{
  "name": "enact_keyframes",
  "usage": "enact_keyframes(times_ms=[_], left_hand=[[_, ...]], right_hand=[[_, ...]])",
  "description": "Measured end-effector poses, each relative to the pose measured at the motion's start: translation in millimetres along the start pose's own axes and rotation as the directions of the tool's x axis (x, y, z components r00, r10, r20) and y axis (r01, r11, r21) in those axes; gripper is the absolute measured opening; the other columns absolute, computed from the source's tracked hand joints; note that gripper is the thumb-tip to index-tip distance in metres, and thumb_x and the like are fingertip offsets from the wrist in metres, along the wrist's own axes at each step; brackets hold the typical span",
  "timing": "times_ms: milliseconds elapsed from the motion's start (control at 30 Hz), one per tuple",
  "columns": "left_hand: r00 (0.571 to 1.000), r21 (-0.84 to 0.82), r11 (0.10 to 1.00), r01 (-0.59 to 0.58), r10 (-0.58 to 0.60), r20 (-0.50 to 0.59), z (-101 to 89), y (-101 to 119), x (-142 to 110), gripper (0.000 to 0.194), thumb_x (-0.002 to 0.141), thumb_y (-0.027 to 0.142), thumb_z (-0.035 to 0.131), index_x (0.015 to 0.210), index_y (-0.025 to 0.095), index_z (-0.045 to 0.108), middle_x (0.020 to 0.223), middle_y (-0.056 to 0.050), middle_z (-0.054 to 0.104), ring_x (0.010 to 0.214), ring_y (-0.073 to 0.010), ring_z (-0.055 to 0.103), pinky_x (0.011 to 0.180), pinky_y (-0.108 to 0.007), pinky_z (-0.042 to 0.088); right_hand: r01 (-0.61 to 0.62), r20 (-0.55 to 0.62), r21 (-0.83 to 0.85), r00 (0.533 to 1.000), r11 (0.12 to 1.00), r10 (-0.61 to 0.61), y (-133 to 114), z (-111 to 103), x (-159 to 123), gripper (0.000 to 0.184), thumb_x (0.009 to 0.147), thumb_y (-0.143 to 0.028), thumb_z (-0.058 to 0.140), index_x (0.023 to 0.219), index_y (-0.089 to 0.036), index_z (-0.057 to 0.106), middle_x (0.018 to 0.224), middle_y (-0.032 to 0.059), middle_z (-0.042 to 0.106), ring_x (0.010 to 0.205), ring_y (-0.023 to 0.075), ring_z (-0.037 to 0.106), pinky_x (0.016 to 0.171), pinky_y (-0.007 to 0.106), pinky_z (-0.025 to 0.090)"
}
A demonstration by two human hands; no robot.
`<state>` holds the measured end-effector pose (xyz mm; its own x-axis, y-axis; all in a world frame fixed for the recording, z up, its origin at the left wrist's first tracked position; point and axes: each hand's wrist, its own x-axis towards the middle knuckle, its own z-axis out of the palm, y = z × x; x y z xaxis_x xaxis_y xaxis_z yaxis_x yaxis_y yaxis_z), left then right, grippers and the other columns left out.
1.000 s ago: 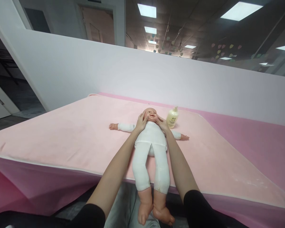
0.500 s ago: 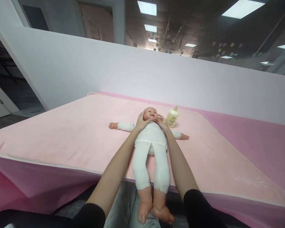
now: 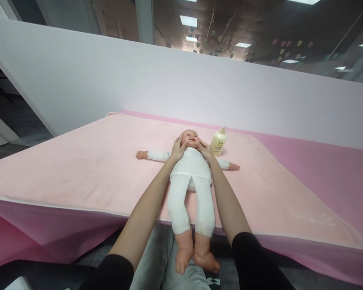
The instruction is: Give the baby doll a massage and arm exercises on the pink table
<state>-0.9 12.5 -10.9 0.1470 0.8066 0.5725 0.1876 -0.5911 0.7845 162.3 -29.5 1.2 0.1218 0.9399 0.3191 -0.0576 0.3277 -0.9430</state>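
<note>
Across the middle of the pale pink blanket [image 3: 78, 169] on the desk [image 3: 329, 161], a doll [image 3: 190, 163] in white cloth lies on its back, head toward the far side, arms spread left and right, feet jutting past the near edge. The left hand [image 3: 178, 150] and right hand [image 3: 206, 150] are open and lightly curved, one against each side of its head, thumbs near the cheeks; how firmly they press, I cannot tell. So the doll is laid out and both hands are in place, and the contact with its face looks under way rather than finished. How much of it is done or left, nothing shows. A pump bottle [image 3: 218, 143] stands upright just right of the head, near the right hand, held by neither.
</note>
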Motion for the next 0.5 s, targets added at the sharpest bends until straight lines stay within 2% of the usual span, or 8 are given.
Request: enact_keyframes(times_ms=[133, 200, 267, 333, 433, 500], left_hand=[[1.000, 0.012, 1.000, -0.021, 0.021, -0.007, 0.4, 3.5, -0.4, 0.067, 0.087, 0.056, 0.042, 0.136, 0.011, 0.041, 0.136, -0.017, 0.048, 0.129, -0.0256, 0.042, 0.111, -0.039, 0.028], [1.000, 0.015, 1.000, -0.018, 0.018, -0.005, 0.2, 5.1, -0.2, 0.068, 0.086, 0.059, 0.041, 0.134, 0.012, 0.044, 0.135, -0.016, 0.049, 0.128, -0.0252, 0.043, 0.111, -0.039, 0.028], [1.000, 0.013, 1.000, 0.003, -0.003, -0.009, -0.1, 4.8, 0.6, 0.072, 0.084, 0.063, 0.041, 0.133, 0.011, 0.045, 0.135, -0.016, 0.050, 0.127, -0.0254, 0.044, 0.111, -0.038, 0.029], [1.000, 0.025, 1.000, 0.015, -0.014, -0.016, -0.4, 2.7, 1.6, 0.078, 0.081, 0.067, 0.041, 0.133, 0.009, 0.044, 0.135, -0.017, 0.049, 0.128, -0.0260, 0.044, 0.110, -0.038, 0.029], [1.000, 0.073, 0.997, -0.003, 0.005, -0.022, -2.0, 0.9, 1.6, 0.076, 0.081, 0.068, 0.039, 0.132, 0.012, 0.044, 0.137, -0.017, 0.047, 0.130, -0.0258, 0.041, 0.111, -0.040, 0.028], [0.999, 0.141, 0.989, -0.034, 0.038, -0.027, -5.2, 5.3, -0.4, 0.071, 0.083, 0.067, 0.038, 0.132, 0.016, 0.044, 0.138, -0.016, 0.045, 0.132, -0.0253, 0.038, 0.113, -0.041, 0.026]], right_hand=[[-0.090, -0.041, 0.089, 0.995, 0.992, 0.093, -0.1, 4.0, 1.8, 0.051, 0.080, -0.052, 0.056, 0.117, -0.016, 0.060, 0.114, 0.0078, 0.065, 0.107, 0.0202, 0.061, 0.096, 0.037, 0.048], [-0.113, -0.058, 0.070, 0.991, 0.991, 0.117, -0.9, 3.6, 3.9, 0.048, 0.085, -0.051, 0.050, 0.117, -0.016, 0.059, 0.110, 0.0074, 0.066, 0.102, 0.0198, 0.063, 0.092, 0.039, 0.050], [-0.053, -0.049, -0.066, 0.998, 0.996, 0.049, -4.6, -0.5, 6.6, 0.041, 0.086, -0.045, 0.049, 0.115, -0.018, 0.060, 0.114, 0.0041, 0.064, 0.105, 0.0188, 0.060, 0.093, 0.039, 0.048], [-0.001, -0.008, -0.290, 1.000, 0.957, -0.002, -12.7, -8.0, 9.7, 0.032, 0.087, -0.037, 0.048, 0.103, -0.015, 0.065, 0.110, 0.0035, 0.065, 0.110, 0.0193, 0.057, 0.097, 0.040, 0.043], [0.015, 0.087, -0.631, 0.995, 0.776, 0.051, -36.0, -17.7, 13.1, 0.027, 0.086, -0.027, 0.050, 0.073, -0.010, 0.065, 0.085, 0.0071, 0.068, 0.101, 0.0214, 0.060, 0.097, 0.038, 0.041], [0.061, 0.129, -0.738, 0.990, 0.672, 0.053, -58.0, -17.5, 13.3, 0.023, 0.083, -0.028, 0.054, 0.072, -0.010, 0.064, 0.081, 0.0090, 0.068, 0.093, 0.0216, 0.062, 0.092, 0.036, 0.044]])
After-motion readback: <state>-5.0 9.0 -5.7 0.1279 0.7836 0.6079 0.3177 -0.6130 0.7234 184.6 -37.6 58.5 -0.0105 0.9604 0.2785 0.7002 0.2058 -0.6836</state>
